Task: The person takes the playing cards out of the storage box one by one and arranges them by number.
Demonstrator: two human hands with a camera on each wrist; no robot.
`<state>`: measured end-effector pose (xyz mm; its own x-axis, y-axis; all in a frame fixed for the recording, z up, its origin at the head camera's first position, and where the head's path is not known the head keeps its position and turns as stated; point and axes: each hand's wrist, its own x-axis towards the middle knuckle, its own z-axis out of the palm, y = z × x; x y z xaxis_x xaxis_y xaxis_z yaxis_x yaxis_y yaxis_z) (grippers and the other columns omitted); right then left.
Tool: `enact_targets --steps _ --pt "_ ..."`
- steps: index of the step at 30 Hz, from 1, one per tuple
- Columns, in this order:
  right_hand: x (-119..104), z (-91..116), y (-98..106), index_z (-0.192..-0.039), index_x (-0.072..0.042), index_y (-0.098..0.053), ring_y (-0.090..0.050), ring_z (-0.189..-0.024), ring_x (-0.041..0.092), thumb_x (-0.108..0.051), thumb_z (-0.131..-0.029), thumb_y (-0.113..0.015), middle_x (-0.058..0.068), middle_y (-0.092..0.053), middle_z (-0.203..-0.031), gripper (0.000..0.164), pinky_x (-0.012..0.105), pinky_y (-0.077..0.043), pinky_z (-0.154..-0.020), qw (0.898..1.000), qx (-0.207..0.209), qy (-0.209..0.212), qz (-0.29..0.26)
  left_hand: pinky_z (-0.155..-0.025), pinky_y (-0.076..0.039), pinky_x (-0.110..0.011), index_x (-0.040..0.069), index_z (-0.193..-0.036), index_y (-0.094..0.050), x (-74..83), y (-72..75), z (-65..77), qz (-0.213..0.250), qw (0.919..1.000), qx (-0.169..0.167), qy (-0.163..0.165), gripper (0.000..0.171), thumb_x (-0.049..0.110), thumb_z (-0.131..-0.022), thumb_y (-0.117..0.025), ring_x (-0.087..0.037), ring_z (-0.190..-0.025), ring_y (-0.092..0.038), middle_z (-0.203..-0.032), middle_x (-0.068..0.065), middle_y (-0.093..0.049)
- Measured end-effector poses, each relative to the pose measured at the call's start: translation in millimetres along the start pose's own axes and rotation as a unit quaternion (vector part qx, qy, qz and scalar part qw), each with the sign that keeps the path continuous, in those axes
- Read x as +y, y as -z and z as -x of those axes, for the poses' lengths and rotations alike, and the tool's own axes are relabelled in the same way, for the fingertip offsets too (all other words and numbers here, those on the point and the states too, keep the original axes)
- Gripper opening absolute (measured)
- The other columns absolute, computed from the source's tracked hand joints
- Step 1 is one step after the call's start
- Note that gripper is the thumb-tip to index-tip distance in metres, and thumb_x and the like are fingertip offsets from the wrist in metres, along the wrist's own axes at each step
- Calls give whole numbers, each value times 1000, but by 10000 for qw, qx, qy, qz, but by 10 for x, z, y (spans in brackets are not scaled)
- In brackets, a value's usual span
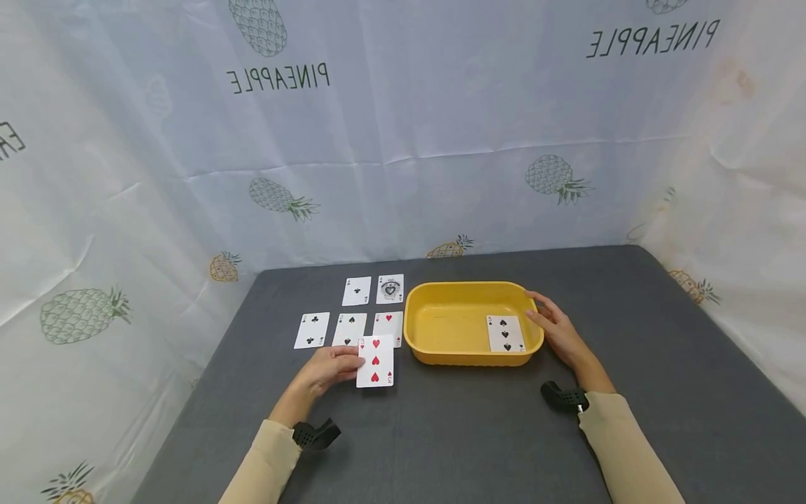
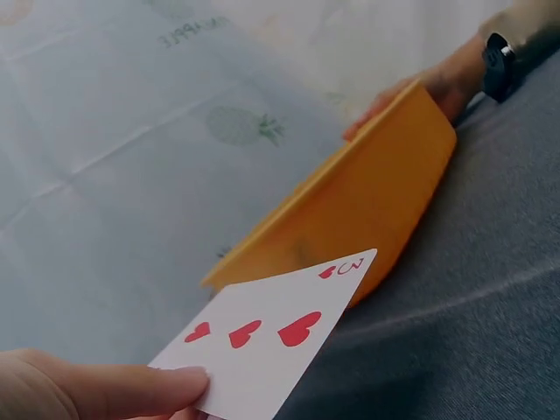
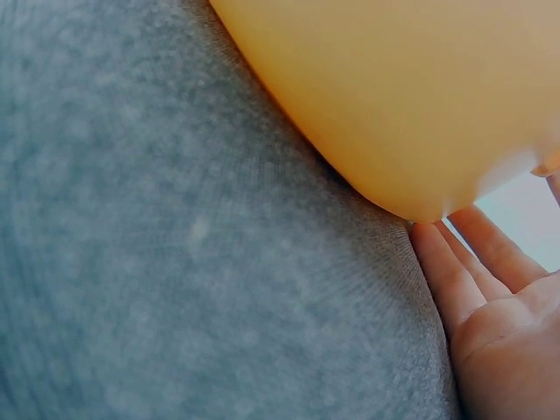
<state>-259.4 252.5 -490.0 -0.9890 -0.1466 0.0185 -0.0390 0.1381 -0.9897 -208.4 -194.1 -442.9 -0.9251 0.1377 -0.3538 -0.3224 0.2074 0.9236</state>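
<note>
In the head view my left hand (image 1: 327, 367) pinches a three of hearts (image 1: 376, 362) by its left edge, face up. That card overlaps the lower edges of a heart card (image 1: 387, 323) and a two of spades (image 1: 349, 325). The left wrist view shows the thumb (image 2: 157, 390) pressed on the card's face. My right hand (image 1: 560, 336) grips the right end of a yellow tray (image 1: 466, 358), its thumb over the rim. In the right wrist view, fingers (image 3: 490, 249) touch the tray's outer wall. A three of spades (image 1: 506, 333) lies inside the tray on the right.
Behind the front row lie an ace of clubs (image 1: 357, 291) and an ace of spades (image 1: 390, 288), left of the tray. A two of clubs (image 1: 311, 330) lies at the front row's left end. A pineapple-print cloth (image 1: 403, 182) hangs behind the dark grey table (image 1: 453, 434).
</note>
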Motion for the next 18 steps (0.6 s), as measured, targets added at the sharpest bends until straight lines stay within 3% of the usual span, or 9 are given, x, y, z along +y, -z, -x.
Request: enact_targets --steps 12,18 --pt "-17 13 3 -152 -15 -24 -51 -102 -10 -33 -101 -49 31 -28 -153 60 6 -48 -82 9998 30 -135 107 -67 -59 -19 -15 -113 -59 -216 -30 0 -285 9993 -181 169 38 3 -82 -70 -5 -71 -64 -82 0 -69" --pt "-12 -3 7 -152 -15 -24 -49 -102 -12 -34 -100 -50 30 -26 -155 61 5 -48 -83 9998 42 -162 146 -67 -60 -21 -14 -108 -62 -216 -69 32 -471 9984 -261 150 33 4 -81 -71 -6 -70 -65 -81 0 -70"
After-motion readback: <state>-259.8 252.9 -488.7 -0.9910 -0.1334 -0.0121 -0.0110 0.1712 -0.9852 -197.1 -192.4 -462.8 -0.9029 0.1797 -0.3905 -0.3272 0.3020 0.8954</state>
